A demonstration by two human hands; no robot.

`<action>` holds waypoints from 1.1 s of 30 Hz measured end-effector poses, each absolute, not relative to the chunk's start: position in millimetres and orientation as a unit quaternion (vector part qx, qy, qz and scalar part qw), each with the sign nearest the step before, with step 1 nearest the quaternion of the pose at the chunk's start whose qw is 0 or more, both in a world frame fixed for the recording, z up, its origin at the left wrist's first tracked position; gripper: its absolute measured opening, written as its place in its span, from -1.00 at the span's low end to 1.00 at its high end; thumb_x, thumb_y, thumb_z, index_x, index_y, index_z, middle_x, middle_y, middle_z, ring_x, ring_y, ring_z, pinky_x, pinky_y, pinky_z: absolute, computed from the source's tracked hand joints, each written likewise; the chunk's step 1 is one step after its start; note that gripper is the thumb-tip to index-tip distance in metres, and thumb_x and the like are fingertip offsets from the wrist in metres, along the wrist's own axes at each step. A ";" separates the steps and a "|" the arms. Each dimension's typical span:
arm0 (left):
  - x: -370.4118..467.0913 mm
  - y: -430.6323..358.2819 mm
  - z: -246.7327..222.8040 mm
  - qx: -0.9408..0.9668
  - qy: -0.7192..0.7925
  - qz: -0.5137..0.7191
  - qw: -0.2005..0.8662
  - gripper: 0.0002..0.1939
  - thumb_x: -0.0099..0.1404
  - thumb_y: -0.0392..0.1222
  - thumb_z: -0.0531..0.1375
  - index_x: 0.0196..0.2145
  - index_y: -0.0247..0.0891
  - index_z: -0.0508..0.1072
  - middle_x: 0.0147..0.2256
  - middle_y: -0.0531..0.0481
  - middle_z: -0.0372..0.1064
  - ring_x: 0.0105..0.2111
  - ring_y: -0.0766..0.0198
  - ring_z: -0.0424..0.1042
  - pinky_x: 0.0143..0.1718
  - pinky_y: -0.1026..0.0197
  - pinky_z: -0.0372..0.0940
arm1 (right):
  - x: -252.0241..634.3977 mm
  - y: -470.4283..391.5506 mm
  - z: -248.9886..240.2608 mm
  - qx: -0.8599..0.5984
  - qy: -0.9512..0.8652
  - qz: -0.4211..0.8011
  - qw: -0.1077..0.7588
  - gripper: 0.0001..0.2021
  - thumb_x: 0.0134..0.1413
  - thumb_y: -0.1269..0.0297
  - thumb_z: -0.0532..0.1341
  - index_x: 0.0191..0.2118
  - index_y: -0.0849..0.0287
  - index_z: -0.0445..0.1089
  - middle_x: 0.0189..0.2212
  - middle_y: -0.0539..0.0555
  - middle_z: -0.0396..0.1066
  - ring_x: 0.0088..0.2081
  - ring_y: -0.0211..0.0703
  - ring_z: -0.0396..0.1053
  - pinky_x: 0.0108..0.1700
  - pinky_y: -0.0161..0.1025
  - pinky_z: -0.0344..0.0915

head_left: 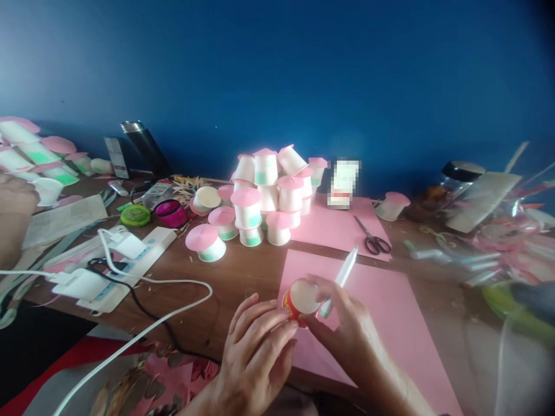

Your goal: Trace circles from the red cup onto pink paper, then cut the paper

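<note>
My left hand presses its fingertips against the near left side of a round red-and-yellow container with a pale top. On the other side, my right hand closes its thumb and fingers round the same container. A white marker with a pale green end slants beside the right fingers; whether they grip it I cannot tell. Under the hands lies a pink paper sheet. Beyond it, paper cups with pink paper tops stand in a stacked group, some with green bands.
Black-handled scissors lie on another pink sheet. A power strip with white cables sits at left, near a green tape measure-like disc. More capped cups and part of a person show far left. Blurred clutter, including markers, lies right.
</note>
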State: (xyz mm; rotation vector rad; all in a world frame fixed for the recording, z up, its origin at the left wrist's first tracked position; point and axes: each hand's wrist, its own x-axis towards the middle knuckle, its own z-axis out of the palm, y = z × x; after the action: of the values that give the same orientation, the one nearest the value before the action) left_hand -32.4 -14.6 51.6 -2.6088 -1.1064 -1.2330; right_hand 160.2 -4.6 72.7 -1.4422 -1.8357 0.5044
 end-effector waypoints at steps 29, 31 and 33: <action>-3.2 -9.6 55.7 -0.890 -0.338 -0.268 0.145 -0.51 0.31 -0.09 0.13 0.16 -0.29 0.25 0.13 -0.04 0.28 0.22 0.11 0.11 0.30 -0.22 -0.40 | 175.1 -5.1 111.6 -0.552 -0.742 0.152 0.349 -0.80 0.19 0.43 0.08 -0.13 0.08 0.37 -0.26 0.06 0.42 -0.33 -0.16 0.37 -0.33 -0.27 0.31; -3.5 -8.9 55.3 -0.892 -0.335 -0.267 0.147 -0.53 0.31 -0.07 0.13 0.12 -0.30 0.30 0.10 -0.06 0.33 0.21 0.11 0.12 0.31 -0.15 -0.37 | 170.3 3.2 113.0 -0.533 -0.763 0.136 0.340 -0.79 0.19 0.45 0.08 -0.17 0.08 0.41 -0.27 0.07 0.41 -0.27 -0.13 0.36 -0.28 -0.25 0.30; -3.6 -8.6 55.2 -0.894 -0.330 -0.262 0.153 -0.54 0.30 -0.04 0.14 0.08 -0.33 0.34 0.08 -0.08 0.35 0.21 0.10 0.13 0.31 -0.08 -0.34 | 167.1 10.2 113.2 -0.518 -0.782 0.119 0.326 -0.79 0.20 0.44 0.09 -0.19 0.08 0.44 -0.30 0.07 0.41 -0.25 -0.11 0.34 -0.26 -0.24 0.28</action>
State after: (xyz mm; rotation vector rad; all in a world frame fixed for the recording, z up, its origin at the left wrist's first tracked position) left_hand -3.6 -8.6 55.2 -2.5629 -0.9471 -0.7508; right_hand 167.1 10.2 113.2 -1.3584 -2.0492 0.3128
